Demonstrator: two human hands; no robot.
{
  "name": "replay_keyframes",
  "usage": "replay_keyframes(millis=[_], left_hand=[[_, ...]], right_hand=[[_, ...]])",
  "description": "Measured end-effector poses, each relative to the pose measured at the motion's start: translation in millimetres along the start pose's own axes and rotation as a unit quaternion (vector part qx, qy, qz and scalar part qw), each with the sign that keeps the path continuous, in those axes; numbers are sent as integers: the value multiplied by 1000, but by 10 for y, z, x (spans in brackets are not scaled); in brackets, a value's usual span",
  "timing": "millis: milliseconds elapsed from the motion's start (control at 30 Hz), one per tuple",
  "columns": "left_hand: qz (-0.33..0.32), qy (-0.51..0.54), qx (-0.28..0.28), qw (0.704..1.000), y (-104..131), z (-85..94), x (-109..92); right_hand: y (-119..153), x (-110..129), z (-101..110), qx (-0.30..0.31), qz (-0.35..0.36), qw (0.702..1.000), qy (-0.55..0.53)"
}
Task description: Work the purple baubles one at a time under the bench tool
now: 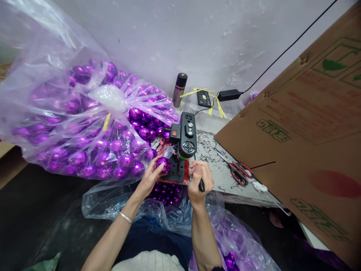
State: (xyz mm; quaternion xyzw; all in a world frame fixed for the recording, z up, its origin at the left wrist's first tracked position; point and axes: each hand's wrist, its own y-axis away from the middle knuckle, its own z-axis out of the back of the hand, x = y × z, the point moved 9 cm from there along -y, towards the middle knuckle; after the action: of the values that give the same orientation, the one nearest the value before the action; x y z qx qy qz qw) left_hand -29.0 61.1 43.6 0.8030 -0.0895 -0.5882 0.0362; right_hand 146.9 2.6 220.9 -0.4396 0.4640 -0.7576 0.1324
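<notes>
Fingers of my left hand [151, 175] are wrapped round a shiny purple ball [164, 165], at the lower left of a black machine [188, 135] with a red switch. My right hand [201, 179] is closed round a black-tipped handle [201, 186] just right of the machine's base. Red material shows under the black base plate [176, 170]. Left of the machine, a large clear bag [108, 98] full of purple balls lies open on its near right side, with loose balls [143, 126] showing.
A big cardboard box [296, 124] stands at the right. Red-handled scissors [239, 173] lie beside it. Behind the machine are a spray can [179, 90], a black power adapter [229, 95] and yellow ties [220, 109]. Another bag of purple balls [166, 192] hangs below the table edge.
</notes>
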Motion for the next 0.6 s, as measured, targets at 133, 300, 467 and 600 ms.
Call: replay_keyframes(millis=[133,300,467,600], left_hand=[[-39,-41,-45,997,-155,-14,93],[-124,-136,-71,980,-249,-94,80],[-187,-261,-80,944,-180,-157,63],[-241,-348,-58,904,-155,-221,32]], right_hand=[[-30,45,-1,8,14,1000,1],[-38,72,1,23,17,999,14],[-33,74,2,30,18,999,16],[-21,77,2,28,24,999,22]])
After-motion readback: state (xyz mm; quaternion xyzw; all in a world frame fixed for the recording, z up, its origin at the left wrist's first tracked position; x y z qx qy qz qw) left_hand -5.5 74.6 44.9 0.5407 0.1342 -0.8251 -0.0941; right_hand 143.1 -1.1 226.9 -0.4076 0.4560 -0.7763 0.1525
